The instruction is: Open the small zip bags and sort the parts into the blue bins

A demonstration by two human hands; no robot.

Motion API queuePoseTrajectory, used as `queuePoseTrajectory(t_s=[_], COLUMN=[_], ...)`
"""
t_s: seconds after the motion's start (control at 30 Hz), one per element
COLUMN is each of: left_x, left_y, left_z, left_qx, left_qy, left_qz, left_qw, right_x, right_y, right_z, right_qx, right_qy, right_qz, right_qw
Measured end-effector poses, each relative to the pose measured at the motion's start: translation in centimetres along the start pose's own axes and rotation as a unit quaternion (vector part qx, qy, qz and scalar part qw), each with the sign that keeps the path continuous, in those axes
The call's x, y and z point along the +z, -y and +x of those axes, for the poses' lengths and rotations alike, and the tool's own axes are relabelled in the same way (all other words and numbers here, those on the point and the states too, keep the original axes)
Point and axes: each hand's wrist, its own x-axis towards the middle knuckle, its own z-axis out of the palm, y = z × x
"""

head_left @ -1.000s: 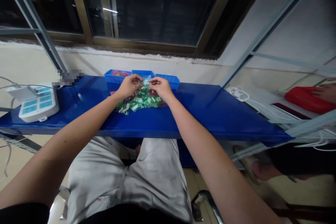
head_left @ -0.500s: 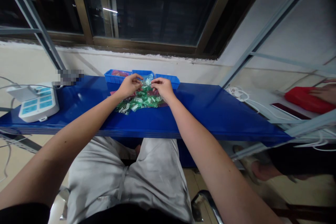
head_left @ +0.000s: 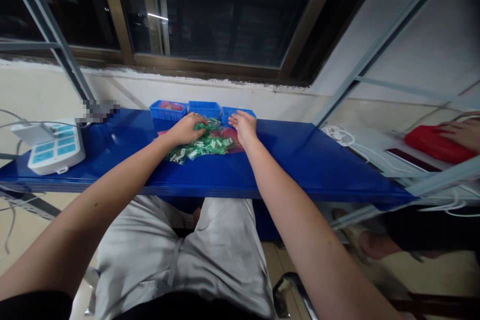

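Observation:
A heap of small green plastic packets (head_left: 204, 146) with pale, flat pieces in them lies on the blue table. My left hand (head_left: 186, 129) is over the back left of this heap, its fingers curled round a green packet. To its right, my right hand (head_left: 244, 127) is raised in front of the right blue bin (head_left: 227, 112). Its fingers are stretched and a little apart, and I see nothing in them. Pinkish-red plastic (head_left: 233, 136) shows under the heap's right side, below my right hand.
Along the wall stand a left bin (head_left: 157, 112) with pinkish packets and a middle bin (head_left: 204, 108). A white power strip (head_left: 56, 152) sits at the left end of the blue table (head_left: 300, 160). On the far right, another person's hand (head_left: 459, 135) rests on a red object (head_left: 431, 144).
My hands were close together, with a clear packet held up between them. The right hand has moved right, towards the right bin, and opened; the left has come down onto the green packets.

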Motion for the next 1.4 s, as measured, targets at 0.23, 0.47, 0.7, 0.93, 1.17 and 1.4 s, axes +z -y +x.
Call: queuePoseTrajectory(t_s=[0.23,0.47,0.7,0.93,1.17,1.4], left_x=[0.3,0.1,-0.1,-0.1,0.1,-0.4], left_y=[0.2,0.9,1.3,0.1,-0.6,0.6], left_z=[-0.3,0.0,0.1,0.5,0.9,0.9], left_qx=[-0.072,-0.061,-0.074,-0.051,-0.069,-0.195], left_qy=[0.058,0.042,-0.042,-0.063,-0.114,-0.094], left_qz=[0.038,0.038,-0.002,-0.094,-0.164,-0.261], left_qw=[0.995,0.997,0.996,0.992,0.977,0.941], right_x=[0.6,1.1,1.2,2.0,1.7,1.7], right_y=[0.3,0.7,0.7,-0.9,-0.1,0.4], right_z=[-1.2,-2.4,-2.6,-3.0,-2.8,-3.2], right_qx=[-0.011,-0.023,-0.085,-0.092,-0.092,-0.088], right_qy=[0.076,0.126,0.177,0.297,0.202,0.191], right_qz=[-0.104,-0.139,-0.171,-0.167,-0.177,-0.200], right_qw=[0.992,0.982,0.966,0.936,0.959,0.957])
